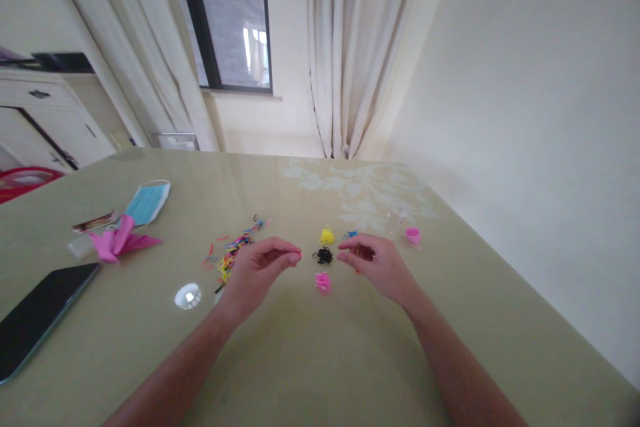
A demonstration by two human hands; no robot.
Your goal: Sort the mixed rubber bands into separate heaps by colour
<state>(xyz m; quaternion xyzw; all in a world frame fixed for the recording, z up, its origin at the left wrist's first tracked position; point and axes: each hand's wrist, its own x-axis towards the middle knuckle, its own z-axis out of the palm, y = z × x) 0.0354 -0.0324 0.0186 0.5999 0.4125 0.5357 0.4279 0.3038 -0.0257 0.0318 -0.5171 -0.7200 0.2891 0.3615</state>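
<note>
My left hand (pixel 260 270) hovers over the table with its fingers pinched together near a pink tip I cannot name. My right hand (pixel 377 263) is curled, fingers pinched, with a small red bit under it. Between the hands lie small sorted piles of tiny rubber bands: a yellow pile (pixel 327 236), a black pile (pixel 324 255), a pink pile (pixel 323 282) and a blue pile (pixel 350 235) just behind my right fingers. A mixed scatter of coloured bands (pixel 233 252) lies left of my left hand.
A pink cap (pixel 413 235) sits right of my right hand. On the left of the glossy table (pixel 310 347) lie a dark phone (pixel 37 320), pink crumpled paper (pixel 117 241), a blue face mask (pixel 149 202) and a wrapper (pixel 93 222). The wall runs along the right edge.
</note>
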